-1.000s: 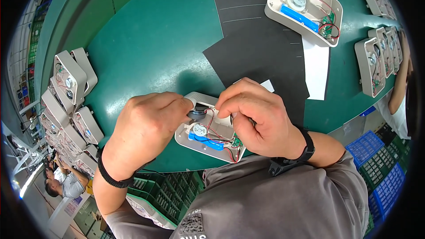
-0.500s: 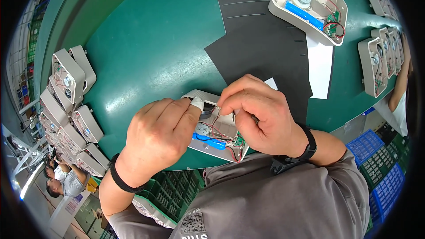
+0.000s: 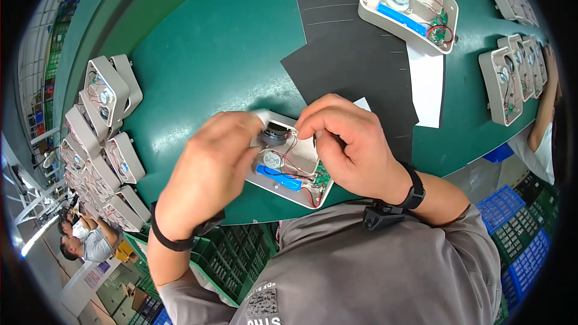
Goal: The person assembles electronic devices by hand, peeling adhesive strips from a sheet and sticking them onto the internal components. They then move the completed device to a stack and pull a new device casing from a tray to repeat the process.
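A beige plastic casing [image 3: 271,185] lies open on the table in front of me. Inside are a black round speaker [image 3: 275,135], a whitish round part [image 3: 272,160], a blue cylindrical battery [image 3: 279,177], red and black wires, and a green circuit board [image 3: 323,174]. At the casing's far left corner, my left hand [image 3: 211,156] pinches a small white crumpled scrap [image 3: 262,116]; its fingers are slightly blurred. My right hand [image 3: 355,144] is closed at the far right rim, thumb and forefinger pinched near a wire. What it grips is hidden.
A similar open casing [image 3: 367,15] rests on black sheets [image 3: 355,66] and white paper [image 3: 425,96]. More casings are stacked at left [image 3: 108,93] and right [image 3: 500,87], where another person's arm [image 3: 549,81] shows. Green crates [image 3: 235,259] and blue crates [image 3: 500,204] stand below the table.
My left hand has drawn back slightly to the left, uncovering more of the speaker. The right hand keeps its pinch at the rim. The whole view has shifted a little.
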Demonstrator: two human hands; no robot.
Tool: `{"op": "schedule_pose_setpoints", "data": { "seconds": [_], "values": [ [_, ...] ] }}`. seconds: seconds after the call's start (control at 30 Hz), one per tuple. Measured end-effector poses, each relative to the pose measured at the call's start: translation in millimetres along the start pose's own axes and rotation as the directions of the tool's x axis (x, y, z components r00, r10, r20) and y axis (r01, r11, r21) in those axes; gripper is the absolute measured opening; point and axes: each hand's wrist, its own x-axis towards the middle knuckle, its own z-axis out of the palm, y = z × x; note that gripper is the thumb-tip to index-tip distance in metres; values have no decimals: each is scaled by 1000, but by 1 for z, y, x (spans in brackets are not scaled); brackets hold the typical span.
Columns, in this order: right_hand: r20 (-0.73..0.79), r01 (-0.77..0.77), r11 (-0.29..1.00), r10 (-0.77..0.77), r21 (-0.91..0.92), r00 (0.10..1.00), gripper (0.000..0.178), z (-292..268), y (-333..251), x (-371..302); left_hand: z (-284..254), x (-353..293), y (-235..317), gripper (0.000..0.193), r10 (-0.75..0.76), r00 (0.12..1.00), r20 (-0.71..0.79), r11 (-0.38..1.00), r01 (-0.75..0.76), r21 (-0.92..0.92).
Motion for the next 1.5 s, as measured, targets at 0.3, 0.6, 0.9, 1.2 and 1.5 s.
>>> {"op": "schedule_pose_setpoints", "data": {
  "seconds": [0.3, 0.6, 0.9, 1.2, 1.5],
  "values": [
    [11, 19, 1000, -19, 5, 1000, 27, 2, 2, -2, 44, -1, -17, 36, -536, 821, 198, 488, 492, -721],
    [-21, -25, 999, 26, 44, 999, 26, 6, 5, -4, 54, -2, -7, 28, -568, 808, 159, 477, 481, -736],
    [87, 54, 996, -47, -76, 995, 24, -13, -11, 0, 62, -15, 5, 39, -666, 744, 63, 409, 434, -803],
    [257, 296, 915, -228, -273, 939, 25, -18, -24, 2, 72, -48, 41, 46, -267, 866, -424, 958, 188, -219],
    [246, 252, 926, -184, -282, 952, 23, -15, -15, -3, 71, -38, 48, 53, -233, 909, -346, 957, 152, -245]
  ]
}}
